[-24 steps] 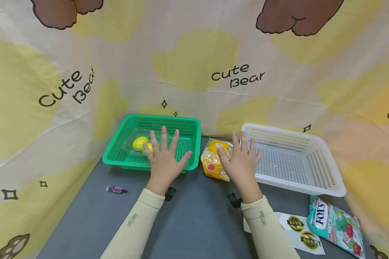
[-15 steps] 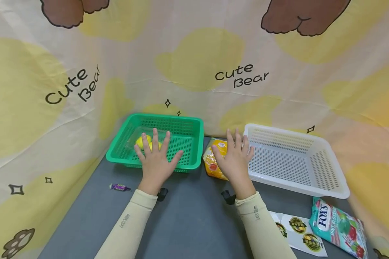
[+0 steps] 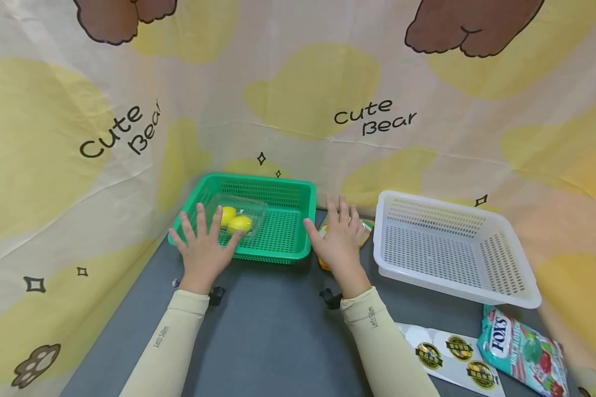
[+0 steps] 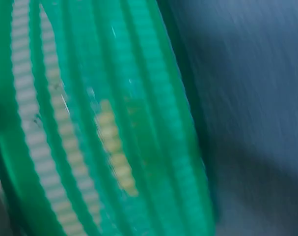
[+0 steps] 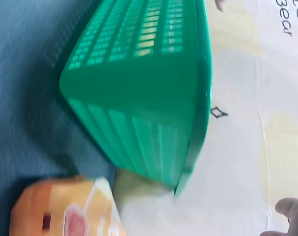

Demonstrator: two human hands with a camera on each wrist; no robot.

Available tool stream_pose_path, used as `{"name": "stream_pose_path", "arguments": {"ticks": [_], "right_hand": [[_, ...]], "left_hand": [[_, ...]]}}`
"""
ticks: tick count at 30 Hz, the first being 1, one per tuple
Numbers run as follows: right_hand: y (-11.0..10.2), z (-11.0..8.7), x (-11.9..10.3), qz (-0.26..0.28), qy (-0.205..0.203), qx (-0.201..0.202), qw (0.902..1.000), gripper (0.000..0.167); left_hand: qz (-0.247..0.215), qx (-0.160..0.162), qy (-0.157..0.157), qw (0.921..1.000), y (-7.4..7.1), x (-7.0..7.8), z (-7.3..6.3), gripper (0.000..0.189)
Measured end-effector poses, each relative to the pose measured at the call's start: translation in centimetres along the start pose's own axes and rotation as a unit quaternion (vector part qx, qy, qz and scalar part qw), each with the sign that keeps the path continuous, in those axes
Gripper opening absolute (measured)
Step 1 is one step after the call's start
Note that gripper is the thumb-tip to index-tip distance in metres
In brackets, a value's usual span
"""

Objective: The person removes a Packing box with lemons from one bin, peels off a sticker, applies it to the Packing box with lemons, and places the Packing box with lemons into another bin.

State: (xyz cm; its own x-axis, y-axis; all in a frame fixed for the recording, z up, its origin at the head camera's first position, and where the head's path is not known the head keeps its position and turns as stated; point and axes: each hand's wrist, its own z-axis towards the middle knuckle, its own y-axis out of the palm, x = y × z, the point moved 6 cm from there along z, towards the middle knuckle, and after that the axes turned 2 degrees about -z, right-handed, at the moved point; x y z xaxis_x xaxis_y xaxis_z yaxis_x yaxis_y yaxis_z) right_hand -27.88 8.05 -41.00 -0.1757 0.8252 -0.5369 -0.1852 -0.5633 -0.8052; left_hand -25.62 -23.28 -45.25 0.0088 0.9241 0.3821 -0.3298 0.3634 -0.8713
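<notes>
Both hands flat, fingers spread, holding nothing — left hand [image 3: 202,251] at the green basket [image 3: 288,251] front-left rim, right hand [image 3: 336,242] over the yellow packet [image 3: 365,225]. To shift the basket cleanly, grip both side rims evenly — keep the lemon box [image 3: 240,216] level.

Both hands have slid to the left across the desk. The left hand [image 3: 202,251], which earlier lay spread over the middle of the green basket [image 3: 298,194] and hid part of the lemons [image 3: 234,220], now sits at the basket's near left corner, and both lemons in their clear box show fully. The right hand [image 3: 339,242], earlier over the near left edge of the white basket [image 3: 496,223], has left it and now covers most of the yellow packet [image 3: 363,225] between the two baskets, its thumb near the green basket's right side.
</notes>
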Motion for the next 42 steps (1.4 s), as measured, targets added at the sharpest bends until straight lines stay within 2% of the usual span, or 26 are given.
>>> {"name": "stream_pose_path", "arguments": {"ticks": [3, 6, 12, 16, 24, 30, 34, 38, 42], "right_hand": [[0.8, 0.3, -0.9, 0.002, -0.014, -0.009, 0.9999, 0.085], [1.5, 0.7, -1.9, 0.006, -0.025, -0.019, 0.9995, 0.084], [3.4, 1.6, -4.4, 0.005, -0.045, -0.045, 0.9980, 0.082], [5.3, 2.4, -6.7, 0.016, -0.063, -0.074, 0.9951, 0.079], [8.9, 4.6, -9.5, 0.033, -0.052, -0.128, 0.9898, 0.080], [11.4, 6.0, -10.0, 0.042, -0.022, -0.165, 0.9852, 0.080], [13.1, 6.2, -9.9, 0.083, 0.018, -0.201, 0.9759, 0.081], [14.8, 6.3, -9.7, 0.124, 0.053, -0.245, 0.9600, 0.081], [16.2, 6.7, -9.6, 0.158, 0.069, -0.284, 0.9430, 0.082]], "left_hand": [[0.000, -0.013, -0.020, 0.9997, -0.7, -2.2, 0.4, 0.091], [-0.004, -0.027, -0.032, 0.9991, -1.0, -3.6, 0.9, 0.092], [-0.005, -0.056, -0.044, 0.9974, -1.1, -4.5, 1.0, 0.093], [-0.005, -0.055, -0.056, 0.9969, -1.4, -5.1, 0.8, 0.095], [-0.006, -0.068, -0.060, 0.9958, -1.0, -4.8, 1.2, 0.097], [0.003, -0.071, -0.057, 0.9958, -0.6, -4.3, 1.4, 0.098], [0.004, -0.065, -0.057, 0.9963, -0.7, -4.3, 1.3, 0.098], [0.003, -0.063, -0.059, 0.9962, -0.7, -4.5, 1.2, 0.098], [0.000, -0.064, -0.058, 0.9963, -0.7, -4.6, 1.3, 0.099]]}}
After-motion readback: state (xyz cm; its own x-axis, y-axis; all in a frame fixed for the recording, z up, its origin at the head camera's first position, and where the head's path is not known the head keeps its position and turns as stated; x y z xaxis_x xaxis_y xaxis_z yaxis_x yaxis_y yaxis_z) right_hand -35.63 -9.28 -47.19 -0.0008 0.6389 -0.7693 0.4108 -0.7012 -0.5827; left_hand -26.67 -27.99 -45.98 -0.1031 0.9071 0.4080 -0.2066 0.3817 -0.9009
